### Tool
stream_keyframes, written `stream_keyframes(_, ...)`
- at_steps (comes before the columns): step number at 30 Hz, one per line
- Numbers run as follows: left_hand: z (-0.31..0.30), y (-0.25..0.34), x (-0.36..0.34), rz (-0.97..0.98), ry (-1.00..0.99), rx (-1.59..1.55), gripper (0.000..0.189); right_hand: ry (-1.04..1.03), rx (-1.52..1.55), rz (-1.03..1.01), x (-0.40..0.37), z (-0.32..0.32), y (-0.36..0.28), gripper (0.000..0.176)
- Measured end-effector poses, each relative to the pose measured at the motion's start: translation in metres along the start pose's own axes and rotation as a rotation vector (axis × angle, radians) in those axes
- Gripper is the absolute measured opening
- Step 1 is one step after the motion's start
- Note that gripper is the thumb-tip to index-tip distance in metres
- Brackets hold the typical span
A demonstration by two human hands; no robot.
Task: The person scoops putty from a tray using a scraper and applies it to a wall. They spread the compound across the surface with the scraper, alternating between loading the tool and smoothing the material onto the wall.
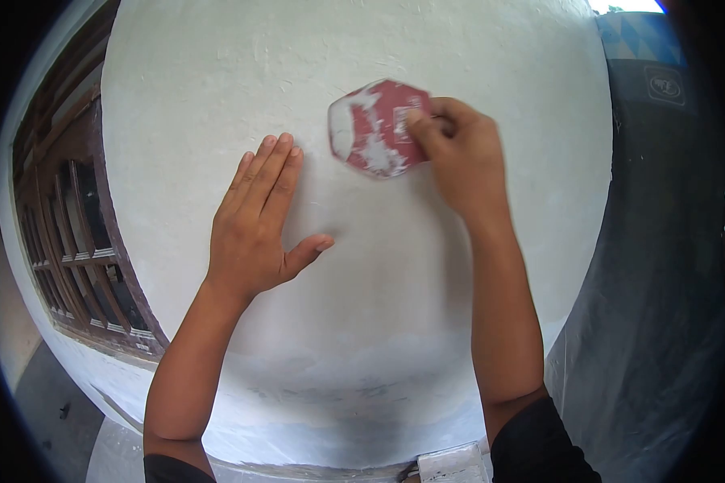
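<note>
My right hand (463, 153) grips a flat red putty scraper (383, 129) by its right edge, thumb on the near face and fingers curled behind. The scraper is roughly six-sided, with white putty smeared over its face and a printed white label near my thumb. Its left end lies close against the off-white wall (395, 266). Left of it, my left hand (258, 213) is spread on the wall, fingers stretched upward and thumb pointing right toward the scraper's underside. Thin ridges and marks show on the wall's upper surface.
A brown wooden window with glass panes (80, 241) borders the wall at left. Dark sheeting (644, 241) hangs along the right, below a blue and white band (640, 39). At the bottom, a whitish block (453, 465) stands by the wall's foot.
</note>
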State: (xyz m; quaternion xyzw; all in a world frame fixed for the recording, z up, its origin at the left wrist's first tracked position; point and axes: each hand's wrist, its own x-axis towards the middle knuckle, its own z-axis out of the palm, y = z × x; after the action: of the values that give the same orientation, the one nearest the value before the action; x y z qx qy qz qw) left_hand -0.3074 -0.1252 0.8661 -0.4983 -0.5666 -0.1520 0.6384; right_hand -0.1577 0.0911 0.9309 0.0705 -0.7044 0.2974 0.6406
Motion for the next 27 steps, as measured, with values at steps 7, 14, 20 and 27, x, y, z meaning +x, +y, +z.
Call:
stream_keyframes(7, -0.007, -0.007, -0.014, -0.020, -0.028, 0.035, 0.090, 0.236, 0.065, 0.218, -0.001, -0.063, 0.025, 0.024)
stream_keyframes(14, 0.010, 0.009, 0.002, -0.001, -0.017, -0.041, 0.092, -0.136, -0.159, 0.106, -0.013, 0.006, -0.013, 0.028)
stream_keyframes(20, -0.002, -0.009, -0.021, -0.017, -0.026, 0.028, 0.092, 0.195, 0.022, 0.234, -0.017, -0.065, 0.022, 0.028)
stream_keyframes(27, 0.009, 0.008, -0.004, 0.001, -0.015, -0.037, 0.092, -0.060, -0.130, 0.139, -0.017, 0.003, 0.003, 0.030)
